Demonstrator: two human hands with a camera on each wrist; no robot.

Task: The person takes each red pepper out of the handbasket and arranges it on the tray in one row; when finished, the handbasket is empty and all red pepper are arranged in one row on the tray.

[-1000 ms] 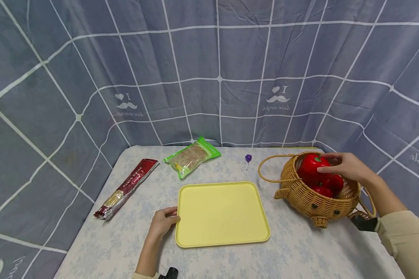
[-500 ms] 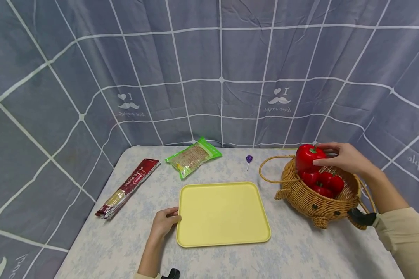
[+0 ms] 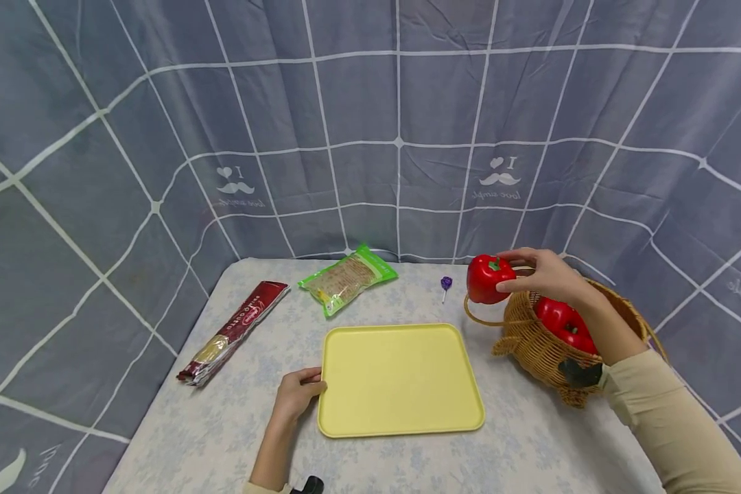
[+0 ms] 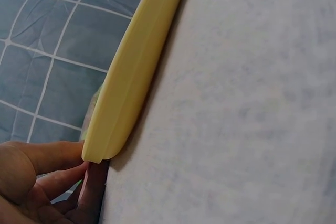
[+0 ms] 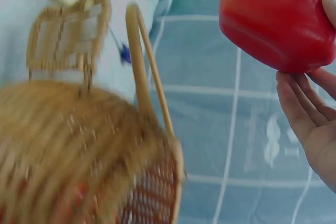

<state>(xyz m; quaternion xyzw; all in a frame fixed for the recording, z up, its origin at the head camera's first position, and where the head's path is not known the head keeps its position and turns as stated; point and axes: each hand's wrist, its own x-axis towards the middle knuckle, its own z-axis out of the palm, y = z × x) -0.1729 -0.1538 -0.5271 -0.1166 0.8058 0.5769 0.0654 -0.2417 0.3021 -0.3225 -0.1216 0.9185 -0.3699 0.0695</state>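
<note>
Your right hand (image 3: 546,278) pinches 1 pepper (image 3: 489,281) in the air near the handle (image 3: 485,322) of the basket (image 3: 532,351); glossy skin and a shallow hold could let it slip, and a low path might snag the handle. Your left hand (image 3: 296,394), well apart, grips the tray (image 3: 401,381) by its left rim; lollipop (image 3: 447,282) and green bag (image 3: 348,280) lie beyond.

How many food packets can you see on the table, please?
2. The red packet lies on the left side of the table; the green-edged packet lies beyond the yellow tray. Any inside the basket could be hidden.
</note>
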